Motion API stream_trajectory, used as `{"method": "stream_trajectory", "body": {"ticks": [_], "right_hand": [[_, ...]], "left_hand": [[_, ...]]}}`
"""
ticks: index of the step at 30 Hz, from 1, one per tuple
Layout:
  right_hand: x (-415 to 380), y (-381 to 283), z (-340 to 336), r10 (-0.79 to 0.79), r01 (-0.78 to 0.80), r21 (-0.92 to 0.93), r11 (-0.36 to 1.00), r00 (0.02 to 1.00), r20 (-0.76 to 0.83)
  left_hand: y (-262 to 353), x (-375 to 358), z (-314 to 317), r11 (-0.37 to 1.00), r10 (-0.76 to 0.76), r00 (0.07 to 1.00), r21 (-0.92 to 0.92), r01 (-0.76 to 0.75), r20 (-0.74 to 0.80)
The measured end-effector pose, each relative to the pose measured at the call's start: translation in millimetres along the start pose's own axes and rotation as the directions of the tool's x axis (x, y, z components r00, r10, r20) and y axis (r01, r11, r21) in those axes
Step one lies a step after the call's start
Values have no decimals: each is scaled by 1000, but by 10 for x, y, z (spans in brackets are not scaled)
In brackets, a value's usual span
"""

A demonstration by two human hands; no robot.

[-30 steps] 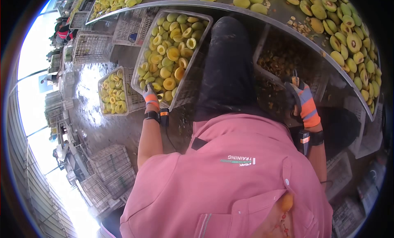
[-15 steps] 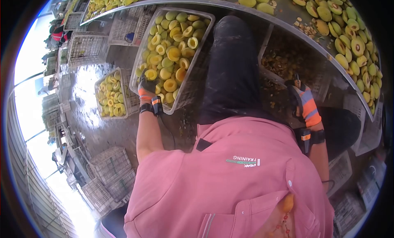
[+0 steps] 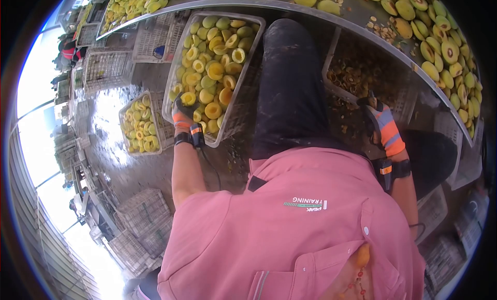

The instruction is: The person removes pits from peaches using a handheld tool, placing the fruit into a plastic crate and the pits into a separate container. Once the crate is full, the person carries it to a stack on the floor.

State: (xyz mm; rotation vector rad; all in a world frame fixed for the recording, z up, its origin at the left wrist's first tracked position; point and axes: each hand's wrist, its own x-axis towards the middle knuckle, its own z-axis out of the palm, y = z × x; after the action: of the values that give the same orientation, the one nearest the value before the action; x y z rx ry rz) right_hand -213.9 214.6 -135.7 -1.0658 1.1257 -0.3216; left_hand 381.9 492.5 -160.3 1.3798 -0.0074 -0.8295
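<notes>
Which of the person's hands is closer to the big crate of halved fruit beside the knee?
The left hand. It is at the crate's near corner, by the fruit. The right hand is across the raised leg, near the crate of dark scraps.

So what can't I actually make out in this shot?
All in the head view:
What the right hand holds: dark gloved fingers mostly hide it.
Whether the left hand grips fruit: its dark glove blocks the fingertips.
Lower fruit in the crate: covered by the top layer.
The far side of the table: cut off by the top edge.
The background person in red: too small.
</notes>
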Motion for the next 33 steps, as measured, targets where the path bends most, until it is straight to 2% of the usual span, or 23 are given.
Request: {"method": "stream_trajectory", "body": {"ticks": [2,4,5,7,8,10,11,12,14,16,17,18,20,24,26,27,28,29,31,32,33], "right_hand": [[-57,-156,82,-23,15,-153,988,998,-50],[-112,-187,106,-134,124,-229,966,991,-29],[-135,-202,111,-188,177,-265,948,982,-17],[-158,-267,117,-153,145,-287,947,988,-5],[-158,-288,109,-136,130,-298,946,991,1],[-125,-282,67,-64,59,-278,959,998,-9],[-116,-275,59,-25,21,-268,963,1000,-10],[-124,-288,78,-31,27,-271,962,999,-9],[-151,-335,129,-43,40,-280,959,999,-5],[-49,-56,57,-242,235,-395,888,970,35],[-17,-23,21,-255,242,-396,886,967,22],[18,17,-20,-267,249,-397,883,964,10],[14,-17,-4,-105,82,-274,958,992,-72],[-107,-264,69,-63,41,-276,960,996,-69],[-96,-320,103,2,-29,-331,943,997,-81],[-79,-282,129,-38,19,-264,964,997,-68],[-58,-220,172,-82,68,-194,979,994,-65],[-41,-170,190,-125,115,-122,986,990,-70],[-2,-113,179,-147,129,-204,970,987,-72],[3,-111,181,-155,134,-246,960,985,-70],[3,-108,179,-161,138,-255,957,984,-70]], "left_hand": [[-35,18,66,981,85,991,181,-67,-98],[-57,47,128,926,187,967,361,-113,-176],[-123,176,-3,829,252,941,552,-89,-227],[-306,544,-402,536,407,872,844,14,-273],[-401,427,-203,740,463,857,631,-235,-224],[-221,93,388,389,579,806,910,-141,-122],[-103,-66,650,179,618,785,981,-72,-55],[-113,14,763,202,602,794,948,-248,80],[-84,48,1221,38,615,748,938,-344,249],[-90,85,1598,-160,531,813,971,-179,238],[-111,142,1717,-262,490,842,959,-105,226],[-151,225,1762,-260,467,857,960,-103,219],[-252,375,1710,-266,413,888,959,-98,205],[-72,202,1504,113,522,848,978,-176,92],[-44,87,1276,96,515,847,973,-209,131],[-17,42,1185,88,514,844,969,-229,153],[13,5,1141,5,508,842,977,-215,183],[-7,44,1157,81,509,847,971,-225,154],[-162,168,1148,234,497,863,943,-237,93],[-213,312,1180,167,506,849,948,-271,154],[-276,406,1173,70,465,866,968,-241,182]]}}
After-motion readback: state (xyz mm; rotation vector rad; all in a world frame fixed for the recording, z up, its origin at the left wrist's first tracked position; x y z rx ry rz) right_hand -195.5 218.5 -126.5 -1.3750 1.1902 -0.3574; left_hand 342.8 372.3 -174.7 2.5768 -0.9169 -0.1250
